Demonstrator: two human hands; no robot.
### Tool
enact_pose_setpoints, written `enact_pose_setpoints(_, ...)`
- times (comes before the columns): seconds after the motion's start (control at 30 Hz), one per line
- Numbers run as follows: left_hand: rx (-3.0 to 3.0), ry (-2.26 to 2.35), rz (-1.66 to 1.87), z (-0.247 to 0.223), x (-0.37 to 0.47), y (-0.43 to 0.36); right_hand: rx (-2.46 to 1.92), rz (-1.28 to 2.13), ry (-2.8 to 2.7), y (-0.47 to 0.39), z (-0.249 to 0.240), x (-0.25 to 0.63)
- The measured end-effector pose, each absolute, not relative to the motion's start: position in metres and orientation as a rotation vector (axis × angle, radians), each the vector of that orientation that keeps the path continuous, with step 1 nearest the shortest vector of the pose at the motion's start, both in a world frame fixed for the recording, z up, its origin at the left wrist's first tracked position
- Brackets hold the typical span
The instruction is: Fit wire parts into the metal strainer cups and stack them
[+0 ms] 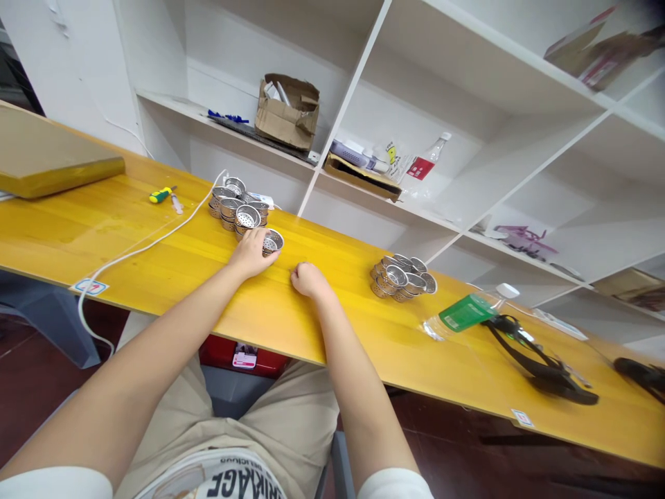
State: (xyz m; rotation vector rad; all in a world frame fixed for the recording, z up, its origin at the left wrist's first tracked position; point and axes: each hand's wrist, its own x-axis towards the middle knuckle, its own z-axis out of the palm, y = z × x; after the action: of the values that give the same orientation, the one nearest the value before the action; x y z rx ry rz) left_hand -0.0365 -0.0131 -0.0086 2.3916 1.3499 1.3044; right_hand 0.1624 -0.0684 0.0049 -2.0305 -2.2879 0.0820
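Note:
My left hand (253,254) is closed around a small perforated metal cup (273,240) at the near edge of a cluster. Thumb and fingers are on its rim and side. Behind it, several similar perforated cups (232,206) stand close together, some stacked. My right hand (309,278) rests on the table to the right of that cup, its fingers curled in; whether anything is inside them is hidden. Farther right stands a second group of stacked perforated cups (396,276), apart from both hands.
A white cable (150,244) runs across the yellow table (343,312) on the left, near a screwdriver (161,195). To the right are a green-labelled bottle (470,312) and a black strap (540,371). White shelves (395,208) stand behind, holding a torn cardboard box (287,114).

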Motion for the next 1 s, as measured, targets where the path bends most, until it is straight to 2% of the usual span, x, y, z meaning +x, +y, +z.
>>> enact_pose_setpoints(0.3,2.429,1.301,1.351,-0.009,-0.036,-0.012,-2.002,0.14,-1.96,-0.072,0.013,0.165)
enact_pose_setpoints(0.43,2.401,1.293,1.39,-0.009,-0.036,-0.012,-1.831,0.185,-1.69,-0.067,0.015,0.172)
enact_pose_setpoints(0.7,2.476,1.242,1.417,-0.005,-0.034,-0.019,-0.985,1.107,-1.039,-0.069,0.03,0.169)
enact_pose_setpoints(1.0,2.59,1.131,1.35,0.002,-0.03,-0.029,-0.818,1.335,-0.95,-0.073,0.028,0.149)
